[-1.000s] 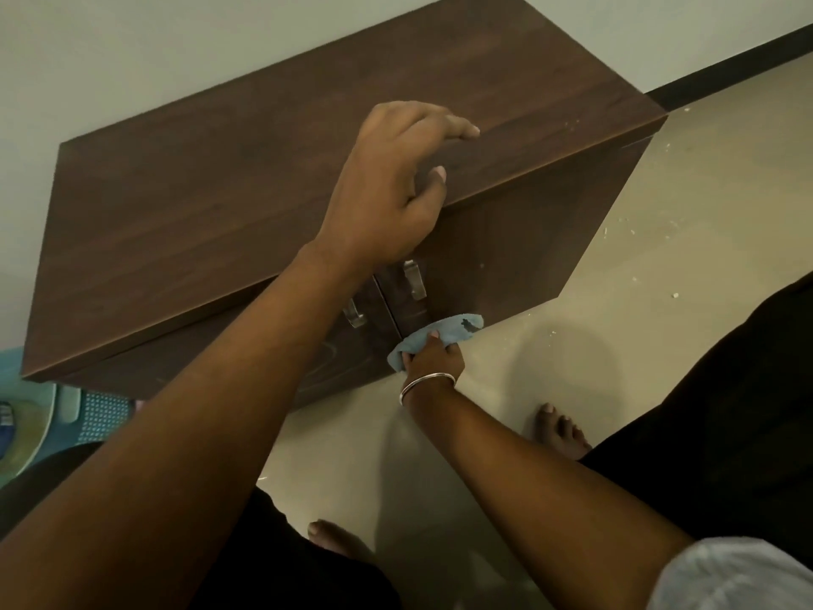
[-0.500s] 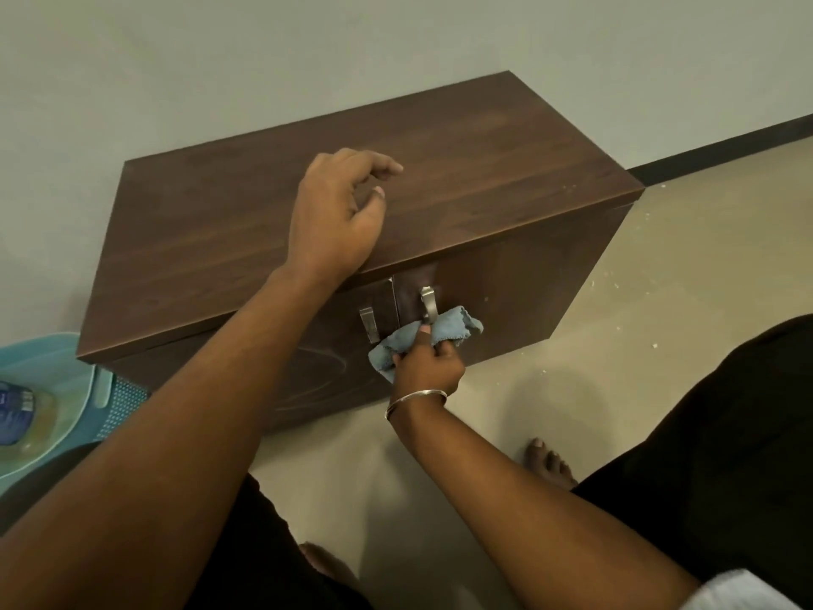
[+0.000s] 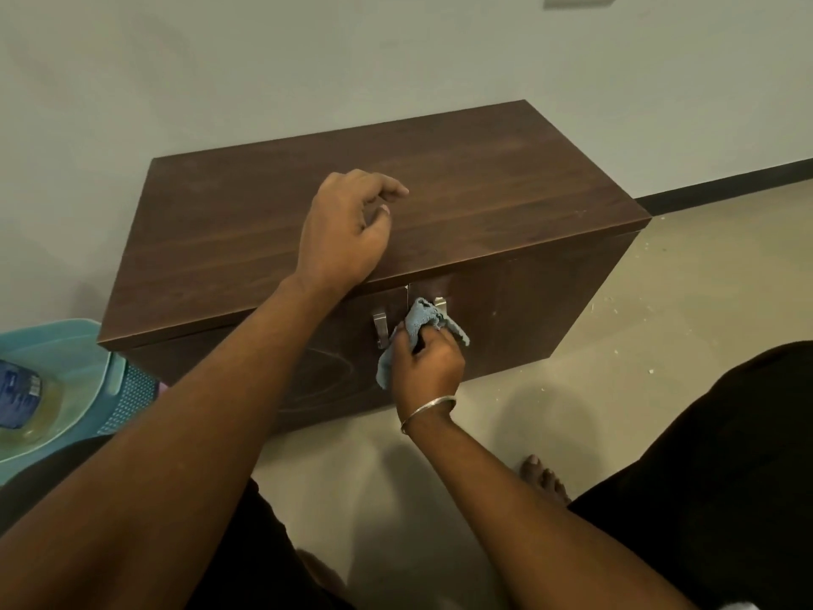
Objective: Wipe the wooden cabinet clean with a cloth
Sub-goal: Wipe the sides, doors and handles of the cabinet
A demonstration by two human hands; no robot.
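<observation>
A low dark wooden cabinet (image 3: 506, 187) stands on the floor against the wall, with two metal door handles (image 3: 380, 328) on its front. My right hand (image 3: 429, 367), with a metal bangle on the wrist, grips a bunched blue cloth (image 3: 418, 321) pressed against the front by the right handle, which the cloth partly covers. My left hand (image 3: 343, 231) rests on the front edge of the top, fingers loosely curled and holding nothing.
A teal plastic basket (image 3: 105, 380) with a bottle of yellowish liquid (image 3: 22, 402) stands at the cabinet's left end. Small white crumbs lie on the beige floor (image 3: 660, 328) to the right. My bare foot (image 3: 543, 477) and dark-clothed knees are close in front.
My right hand has carried the cloth up the cabinet front, from near the bottom edge to the handles. The view has pulled back and tilted up. The left hand stays on the top edge.
</observation>
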